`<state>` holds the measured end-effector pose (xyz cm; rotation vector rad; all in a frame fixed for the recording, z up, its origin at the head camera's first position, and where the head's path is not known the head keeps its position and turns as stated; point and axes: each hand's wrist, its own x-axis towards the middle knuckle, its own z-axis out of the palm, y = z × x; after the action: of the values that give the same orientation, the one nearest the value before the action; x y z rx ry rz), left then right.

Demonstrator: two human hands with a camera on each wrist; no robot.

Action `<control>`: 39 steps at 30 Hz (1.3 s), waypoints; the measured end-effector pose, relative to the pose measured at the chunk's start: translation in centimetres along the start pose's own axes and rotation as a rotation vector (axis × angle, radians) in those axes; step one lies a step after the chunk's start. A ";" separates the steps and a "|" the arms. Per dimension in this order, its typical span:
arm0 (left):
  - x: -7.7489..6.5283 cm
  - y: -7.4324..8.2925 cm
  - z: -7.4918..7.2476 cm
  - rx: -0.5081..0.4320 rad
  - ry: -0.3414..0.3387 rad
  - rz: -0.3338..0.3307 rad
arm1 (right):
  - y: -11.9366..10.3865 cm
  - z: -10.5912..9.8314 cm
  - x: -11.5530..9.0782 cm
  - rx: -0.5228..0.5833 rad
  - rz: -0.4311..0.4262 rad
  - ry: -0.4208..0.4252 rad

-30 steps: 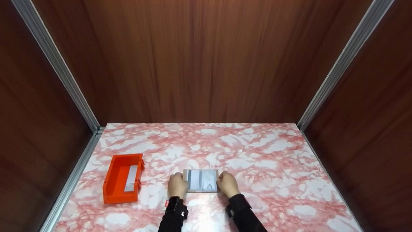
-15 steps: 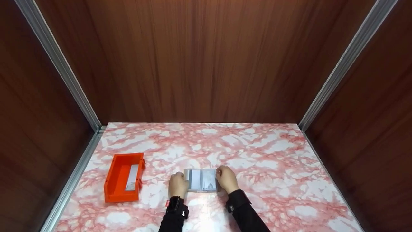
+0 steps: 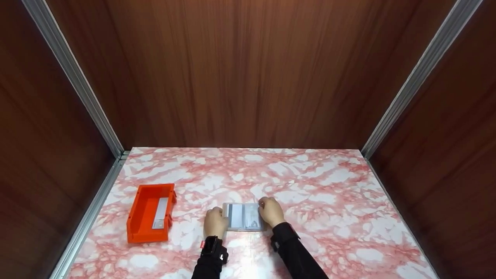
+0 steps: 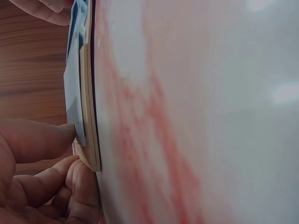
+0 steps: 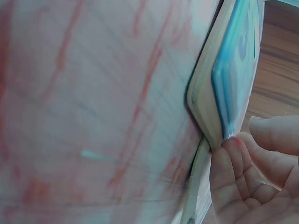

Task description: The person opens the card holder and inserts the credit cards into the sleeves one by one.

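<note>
An opened card holder (image 3: 244,217) with tan covers and clear plastic sleeves lies on the table between both hands. My left hand (image 3: 216,223) pinches its left edge; in the left wrist view the thumb (image 4: 44,140) presses the sleeves from above while the curled fingers sit at the cover's edge. My right hand (image 3: 271,212) is at the upper right corner. In the right wrist view its curled fingers touch the corner of the tan cover (image 5: 205,100) and the bluish sleeves (image 5: 229,88), with the thumb close above them.
An orange bin (image 3: 143,213) stands to the left, with a white card-like piece (image 3: 160,213) along its right inner side. The table (image 3: 329,201) has a red and white marbled top. Brown wood-grain panels (image 3: 248,77) and metal rails enclose it.
My right hand has slid from the middle of the card holder's right edge up to its upper right corner. The left hand keeps its hold, and the holder stays open in place.
</note>
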<state>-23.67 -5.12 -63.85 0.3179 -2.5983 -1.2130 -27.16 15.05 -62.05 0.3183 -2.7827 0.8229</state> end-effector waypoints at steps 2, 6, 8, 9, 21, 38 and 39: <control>0.0 0.0 0.0 0.001 -0.004 -0.003 | 0.1 0.1 0.0 0.001 0.002 -0.008; 0.1 0.0 0.0 0.001 -0.009 -0.006 | 0.1 0.2 0.2 0.008 0.009 -0.025; 0.1 -0.1 0.0 0.004 -0.004 -0.003 | 0.0 0.1 0.3 0.005 0.009 -0.031; 0.1 -0.1 0.0 0.005 0.001 0.003 | 0.0 0.1 0.3 0.004 0.008 -0.033; -0.1 0.1 -0.1 0.011 0.021 0.026 | 0.1 0.0 0.4 0.000 0.002 -0.084; -0.1 0.1 -0.1 0.009 0.017 0.014 | -0.8 -0.7 0.9 0.043 0.075 -0.060; -0.1 0.1 -0.1 0.011 0.018 0.016 | -0.8 -0.7 1.0 0.050 0.075 -0.059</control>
<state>-23.55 -5.10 -63.68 0.3084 -2.5886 -1.1858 -27.75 14.63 -60.77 0.2517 -2.8484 0.9159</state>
